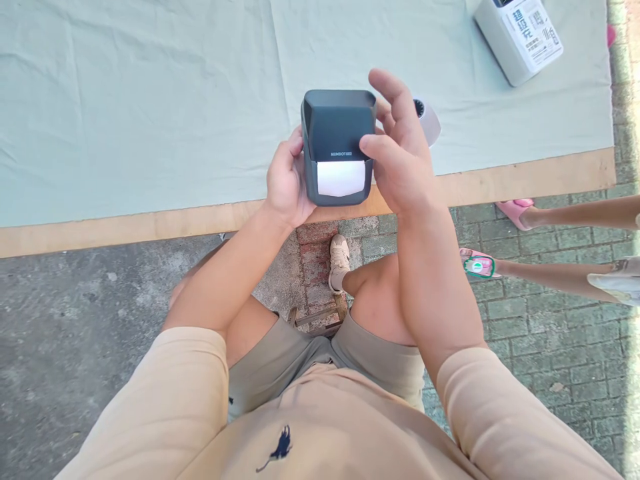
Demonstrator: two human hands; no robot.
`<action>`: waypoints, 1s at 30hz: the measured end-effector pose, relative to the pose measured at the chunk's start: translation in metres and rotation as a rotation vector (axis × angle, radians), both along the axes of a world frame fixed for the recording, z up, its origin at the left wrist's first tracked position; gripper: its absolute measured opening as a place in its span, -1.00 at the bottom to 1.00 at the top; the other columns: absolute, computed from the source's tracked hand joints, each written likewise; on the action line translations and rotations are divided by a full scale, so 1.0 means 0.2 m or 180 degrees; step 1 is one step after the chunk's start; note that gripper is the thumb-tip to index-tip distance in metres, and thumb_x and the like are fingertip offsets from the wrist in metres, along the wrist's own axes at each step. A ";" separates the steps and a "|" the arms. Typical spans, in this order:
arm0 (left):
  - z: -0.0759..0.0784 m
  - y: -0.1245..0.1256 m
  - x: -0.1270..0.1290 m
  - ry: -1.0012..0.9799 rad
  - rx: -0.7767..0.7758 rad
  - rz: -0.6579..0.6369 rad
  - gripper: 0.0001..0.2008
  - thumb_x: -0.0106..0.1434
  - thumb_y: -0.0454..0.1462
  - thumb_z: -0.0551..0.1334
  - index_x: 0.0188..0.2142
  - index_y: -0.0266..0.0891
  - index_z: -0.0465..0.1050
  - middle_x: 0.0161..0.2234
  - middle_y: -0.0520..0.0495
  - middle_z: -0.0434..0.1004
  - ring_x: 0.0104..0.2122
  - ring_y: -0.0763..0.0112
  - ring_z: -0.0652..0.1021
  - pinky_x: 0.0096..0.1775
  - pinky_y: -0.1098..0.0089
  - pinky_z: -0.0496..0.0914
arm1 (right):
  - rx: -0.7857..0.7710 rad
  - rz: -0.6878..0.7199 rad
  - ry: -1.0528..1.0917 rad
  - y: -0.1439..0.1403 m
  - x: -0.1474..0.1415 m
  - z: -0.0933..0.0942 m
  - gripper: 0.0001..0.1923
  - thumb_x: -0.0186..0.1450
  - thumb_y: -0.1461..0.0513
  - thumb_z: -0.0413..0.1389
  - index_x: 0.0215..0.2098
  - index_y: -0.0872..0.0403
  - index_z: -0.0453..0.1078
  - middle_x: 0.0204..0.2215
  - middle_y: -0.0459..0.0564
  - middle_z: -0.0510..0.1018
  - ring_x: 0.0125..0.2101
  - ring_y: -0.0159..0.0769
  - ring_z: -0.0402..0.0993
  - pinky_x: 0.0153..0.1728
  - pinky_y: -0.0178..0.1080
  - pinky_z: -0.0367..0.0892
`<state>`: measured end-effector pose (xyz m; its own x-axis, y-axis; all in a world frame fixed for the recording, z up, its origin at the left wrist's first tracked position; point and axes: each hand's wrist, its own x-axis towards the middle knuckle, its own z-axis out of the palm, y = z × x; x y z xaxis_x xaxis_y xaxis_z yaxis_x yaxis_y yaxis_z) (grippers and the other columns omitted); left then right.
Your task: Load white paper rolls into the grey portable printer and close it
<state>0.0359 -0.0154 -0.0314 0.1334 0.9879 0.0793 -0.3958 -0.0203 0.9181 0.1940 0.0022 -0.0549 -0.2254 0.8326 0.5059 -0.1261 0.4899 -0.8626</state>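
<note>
A dark label printer (342, 127) with "NIIMBOT" lettering is held up over the table's front edge, its white label (341, 178) showing at the lower front. My left hand (287, 177) wraps round its left side, the fingers partly hidden behind it. On the right side, my right hand (400, 147) grips it with the thumb on the front face. Its index finger is raised off the printer, and the other fingers are partly hidden. Just behind my right hand lies a pale rounded object (430, 125) with a black round part, partly covered by the hand.
A pale green cloth (150, 107) covers the table, whose bare wooden edge (525, 175) faces me. At the back right lies a white box-shaped item (520, 40) with a printed label. Another person's legs (565, 270) in pink shoes are at the right, on the paving.
</note>
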 end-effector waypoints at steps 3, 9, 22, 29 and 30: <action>0.00 0.01 0.00 -0.0088 -0.0004 -0.0166 -0.68 0.42 -0.09 0.00 -0.20 -0.22 0.42 -0.09 -0.09 0.63 0.19 0.16 0.57 0.19 0.21 0.56 | 0.0304 -0.0311 -0.0449 -0.06 0.03 0.03 -0.23 0.25 0.12 0.10 0.38 -0.12 -0.03 0.44 -0.06 0.08 0.34 -0.33 0.26 0.19 -0.34 0.48; 0.01 0.00 -0.03 -0.0171 -0.0022 -0.0406 -0.58 0.42 0.08 0.03 -0.15 -0.18 0.42 -0.03 -0.14 0.60 0.39 0.13 0.37 0.35 0.27 0.43 | 0.0851 -0.2329 -0.0190 -0.05 -0.04 0.06 -0.49 0.48 -0.19 0.03 -0.16 0.09 0.23 -0.17 0.10 0.44 -0.26 -0.38 0.35 -0.28 -0.33 0.35; -0.02 -0.04 -0.03 0.0189 0.0152 -0.0323 -0.65 0.31 0.01 0.21 -0.12 -0.21 0.43 -0.03 -0.12 0.57 0.29 0.13 0.49 0.11 0.27 0.58 | 0.0680 -0.1411 -0.1873 -0.07 0.07 0.09 -0.66 0.36 0.20 0.15 0.08 -0.07 0.52 0.00 -0.02 0.57 -0.04 -0.14 0.48 0.01 -0.10 0.41; -0.04 -0.05 -0.04 0.0369 -0.0046 -0.0571 -0.45 0.11 -0.17 0.44 0.07 -0.18 0.39 -0.06 -0.08 0.54 0.04 0.08 0.64 -0.07 0.28 0.58 | 0.0408 -0.1311 -0.2217 -0.09 0.14 0.10 -0.56 0.18 0.23 0.31 0.04 -0.08 0.49 -0.13 -0.04 0.61 -0.19 -0.12 0.49 -0.25 -0.15 0.37; -0.04 -0.05 -0.04 0.0362 -0.0099 -0.0508 -0.49 0.12 -0.17 0.42 0.05 -0.18 0.41 -0.09 -0.08 0.53 0.06 0.06 0.64 -0.02 0.23 0.59 | 0.0492 -0.1340 -0.2061 -0.10 0.14 0.10 -0.57 0.19 0.21 0.31 0.03 -0.06 0.47 -0.14 -0.03 0.61 -0.22 -0.17 0.49 -0.29 -0.18 0.35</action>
<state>0.0272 -0.0254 -0.0390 0.2948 0.9552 0.0247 -0.2853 0.0633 0.9563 0.2217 -0.0178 -0.0339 -0.1962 0.8443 0.4986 0.6011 0.5053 -0.6191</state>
